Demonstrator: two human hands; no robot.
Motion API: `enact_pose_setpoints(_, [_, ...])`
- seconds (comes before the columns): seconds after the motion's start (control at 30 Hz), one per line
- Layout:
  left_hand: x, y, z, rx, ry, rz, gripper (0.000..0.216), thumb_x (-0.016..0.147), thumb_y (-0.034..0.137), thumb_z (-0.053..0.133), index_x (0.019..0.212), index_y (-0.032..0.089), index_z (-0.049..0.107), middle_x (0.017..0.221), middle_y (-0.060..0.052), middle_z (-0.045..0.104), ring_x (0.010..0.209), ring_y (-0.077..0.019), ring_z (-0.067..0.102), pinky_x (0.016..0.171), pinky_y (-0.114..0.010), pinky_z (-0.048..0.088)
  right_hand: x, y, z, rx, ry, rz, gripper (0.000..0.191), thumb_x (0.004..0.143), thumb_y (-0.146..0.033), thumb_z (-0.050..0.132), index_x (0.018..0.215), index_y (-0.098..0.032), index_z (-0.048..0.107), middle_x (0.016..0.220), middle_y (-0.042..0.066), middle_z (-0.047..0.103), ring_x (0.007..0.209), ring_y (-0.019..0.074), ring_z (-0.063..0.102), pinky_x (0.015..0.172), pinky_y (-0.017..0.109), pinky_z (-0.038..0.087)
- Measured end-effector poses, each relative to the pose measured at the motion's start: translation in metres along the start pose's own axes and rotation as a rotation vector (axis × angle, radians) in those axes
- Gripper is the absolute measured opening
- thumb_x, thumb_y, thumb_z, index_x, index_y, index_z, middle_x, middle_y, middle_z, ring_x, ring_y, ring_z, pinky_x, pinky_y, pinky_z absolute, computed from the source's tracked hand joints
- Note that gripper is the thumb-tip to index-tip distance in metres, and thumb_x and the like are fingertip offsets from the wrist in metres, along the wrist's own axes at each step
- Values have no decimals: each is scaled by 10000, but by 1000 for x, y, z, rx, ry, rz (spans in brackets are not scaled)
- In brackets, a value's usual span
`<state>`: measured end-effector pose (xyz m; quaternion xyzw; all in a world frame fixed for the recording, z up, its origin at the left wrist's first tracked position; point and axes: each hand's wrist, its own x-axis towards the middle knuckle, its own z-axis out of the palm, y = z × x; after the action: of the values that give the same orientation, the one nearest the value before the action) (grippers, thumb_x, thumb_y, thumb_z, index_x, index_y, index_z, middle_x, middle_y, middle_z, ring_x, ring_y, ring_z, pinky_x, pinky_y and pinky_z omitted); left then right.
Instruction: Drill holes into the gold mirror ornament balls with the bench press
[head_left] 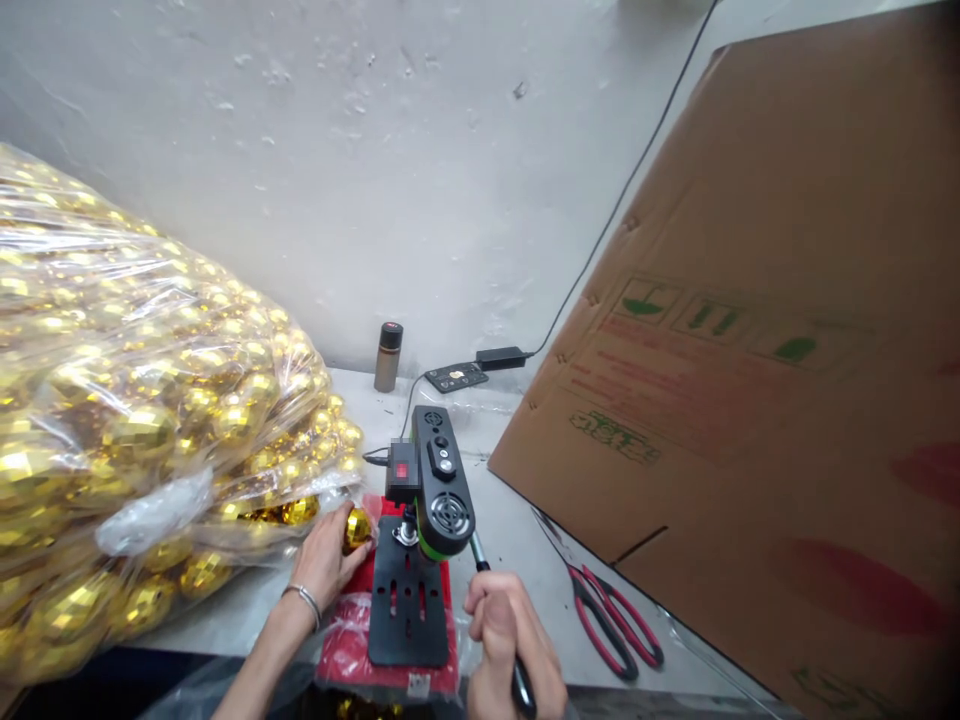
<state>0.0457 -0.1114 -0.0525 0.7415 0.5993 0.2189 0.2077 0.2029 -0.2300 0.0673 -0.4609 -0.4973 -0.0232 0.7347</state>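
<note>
My left hand (pixel 324 556), with a bracelet at the wrist, is closed on a shiny faceted gold ball (pixel 358 530) at the mouth of a clear plastic bag (pixel 154 515). The bag bulges with gold balls of this sort. My right hand (pixel 517 645) wraps round the black grip of a lever (pixel 524 692), whose metal rod runs up to a black hand-press-like machine (pixel 442 475). A slotted black base plate (pixel 409 625) lies under the machine's front, on red plastic (pixel 349 645). The ball is left of the machine, apart from the lever.
A large cardboard box (pixel 750 250) leans along the right. Red-and-black scissors (pixel 616 625) lie beside it. Near the wall stand a dark-capped bottle (pixel 388 360), a flat black control panel (pixel 456 376) and a cabled adapter (pixel 501 357). More gold balls (pixel 367 708) show below the table edge.
</note>
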Motion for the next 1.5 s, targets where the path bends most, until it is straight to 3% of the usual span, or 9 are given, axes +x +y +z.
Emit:
enact_pose_setpoints(0.13, [3,-1,1,-219,52,-39,559,780,494,669,1220,150,639,1199,-202,749,1153,-386,703,1031,-511,525,-2,-5,0,-11,1,71,370,1019,-113,431,660,-203,429,642,-41,438,593,78,470,564,242,346])
enact_pose_setpoints(0.23, [-9,5,-7,-675,64,-231,595,691,560,748,1149,192,649,1125,-140,776,1072,-371,732,964,-499,566,2,-3,-1,-28,-11,46,371,1016,-110,426,657,-203,417,634,-44,432,582,74,469,551,235,345])
enact_pose_setpoints(0.33, [-30,18,-15,-1253,14,-442,554,680,508,807,1122,214,649,1136,-92,779,1020,-301,754,885,-414,610,8,2,-4,-24,-55,-37,361,1005,-92,425,662,-203,421,614,-49,421,562,69,471,522,217,348])
enact_pose_setpoints(0.43, [-47,33,-11,-1531,-38,-538,513,659,421,859,1092,226,663,1159,-66,778,1009,-266,759,897,-389,614,15,5,-6,-10,-85,-75,346,994,-76,432,673,-204,430,611,-47,430,550,67,468,505,212,349])
enact_pose_setpoints(0.53, [-54,39,7,-1461,-26,-529,578,671,489,851,1145,214,668,1212,-84,766,1109,-305,730,964,-426,589,22,4,-10,-6,-136,-53,326,992,-65,433,698,-204,446,623,-46,443,553,63,467,513,211,357])
enact_pose_setpoints(0.7, [-58,35,41,-1043,46,-313,749,713,614,779,1301,181,617,1332,-135,716,1318,-362,610,1141,-478,463,28,3,-13,-14,-214,-68,306,985,-45,433,725,-205,458,634,-47,441,576,63,478,532,213,366])
enact_pose_setpoints(0.93, [-65,36,56,-578,37,-47,642,845,550,633,1373,191,565,1368,-181,686,1266,-375,651,1086,-579,508,27,4,-13,-5,-200,-82,289,980,-48,438,740,-202,481,639,-45,440,573,67,477,529,217,371])
enact_pose_setpoints(1.5, [-66,42,60,-425,51,160,546,877,467,638,1332,170,585,1276,-210,710,1176,-376,683,997,-564,568,23,3,-14,1,-190,-83,291,970,-38,430,736,-205,475,648,-40,453,574,73,495,523,215,392])
